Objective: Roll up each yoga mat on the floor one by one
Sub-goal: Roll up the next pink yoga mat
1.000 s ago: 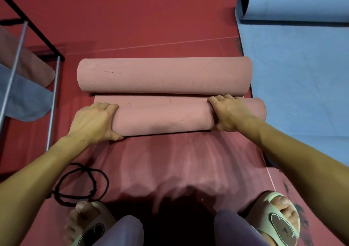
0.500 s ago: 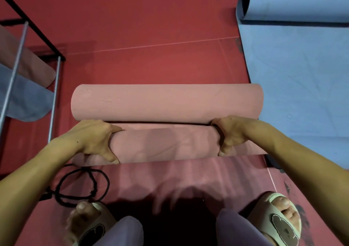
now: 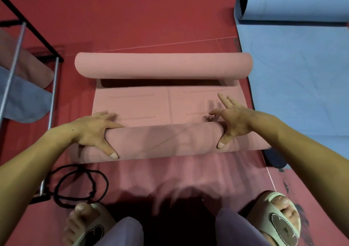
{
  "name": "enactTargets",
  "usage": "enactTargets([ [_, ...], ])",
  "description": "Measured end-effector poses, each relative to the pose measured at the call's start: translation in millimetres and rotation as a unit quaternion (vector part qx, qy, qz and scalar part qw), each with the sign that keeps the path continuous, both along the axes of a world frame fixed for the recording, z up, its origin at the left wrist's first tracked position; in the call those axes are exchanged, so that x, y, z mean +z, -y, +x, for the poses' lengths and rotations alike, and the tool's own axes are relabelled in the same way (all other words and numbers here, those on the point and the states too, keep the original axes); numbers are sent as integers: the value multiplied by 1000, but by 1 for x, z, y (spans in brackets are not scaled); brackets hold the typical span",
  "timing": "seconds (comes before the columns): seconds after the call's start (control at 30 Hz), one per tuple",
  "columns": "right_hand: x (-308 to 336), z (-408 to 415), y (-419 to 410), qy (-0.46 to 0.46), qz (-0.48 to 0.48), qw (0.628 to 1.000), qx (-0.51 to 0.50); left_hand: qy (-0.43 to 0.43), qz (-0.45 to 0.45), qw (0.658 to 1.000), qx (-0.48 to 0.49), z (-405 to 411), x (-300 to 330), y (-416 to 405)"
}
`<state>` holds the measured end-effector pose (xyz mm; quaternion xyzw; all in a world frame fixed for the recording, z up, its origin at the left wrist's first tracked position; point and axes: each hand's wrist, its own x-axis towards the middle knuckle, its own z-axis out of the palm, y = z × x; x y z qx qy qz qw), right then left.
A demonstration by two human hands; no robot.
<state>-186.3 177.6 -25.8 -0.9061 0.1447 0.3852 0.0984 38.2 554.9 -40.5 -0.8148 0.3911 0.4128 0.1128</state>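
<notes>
- Now I see the pink yoga mat [image 3: 168, 104] on the red floor [image 3: 151, 19]; it has a roll at each end and a flat part between them.
- I take the near roll [image 3: 166, 142] as my landmark. It lies across the view, just in front of the person's two feet in pale sandals [image 3: 277, 219].
- On the left end of the near roll rests the left hand [image 3: 92, 130]. Its fingers are stretched forward over the top of the roll, down to the flat mat, and the thumb is pressed on the near side. The fingers are straight, they do not close around the roll.
- On the right end of the near roll is the right hand [image 3: 232, 121]. Its fingers are spread and lifted above the flat part, and only the thumb and the palm side touch the roll. It grips nothing.
- Beyond the near roll, after the flat part, lies the far roll [image 3: 162, 65], parallel to it and well apart.
- Right of the near roll lies a blue yoga mat [image 3: 302, 75], mostly flat, rolled only at its far end.
- Left of the near roll stands a metal rack [image 3: 53, 87] with pink and blue mats on it.
- Near the left end of the near roll, toward the feet, a black cord [image 3: 79, 187] lies in loops on the floor.
</notes>
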Motion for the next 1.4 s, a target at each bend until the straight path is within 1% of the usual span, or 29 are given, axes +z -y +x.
enactTargets([
  [0.07, -3, 1, 4, 9, 10, 1000, -9, 15, -13, 1000, 9, 2, 0, -2],
  [0.2, -9, 2, 18, 46, 37, 997, -41, 72, -91, 993, 30, 10, 1, -6],
  [0.27, -11, 1, 23, 68, 60, 994, -58, 81, -124, 988, 43, 14, 1, -7],
  [0.33, -11, 0, 28, 99, 67, 991, -63, 71, -148, 984, 69, 16, 2, -7],
  [0.47, -13, 1, 33, 159, 84, 980, -84, 8, -190, 973, 129, 11, 11, -4],
  [0.5, -15, 1, 34, 176, 86, 976, -91, 18, -210, 969, 126, 8, 13, 0],
  [0.6, -19, 4, 35, 222, 85, 966, -104, 125, -246, 960, 49, -1, 19, 14],
  [0.67, -20, 6, 33, 230, 84, 965, -97, 141, -230, 963, 13, -10, 20, 23],
  [0.73, -21, 7, 30, 229, 83, 966, -89, 142, -197, 970, 17, -19, 20, 29],
  [0.93, -23, 4, 22, 247, 86, 959, -107, 164, -161, 973, 34, -29, 19, 38],
  [1.0, -21, 7, 20, 268, 84, 953, -114, 174, -157, 972, 26, -34, 18, 41],
  [1.13, -25, 10, 17, 276, 76, 951, -114, 177, -147, 973, 17, -38, 12, 45],
  [1.23, -39, 10, 20, 327, 53, 938, -105, 180, -142, 973, 26, -42, 12, 51],
  [1.4, -35, 0, 8, 345, 33, 937, -53, 155, -150, 975, 55, -37, 13, 53],
])
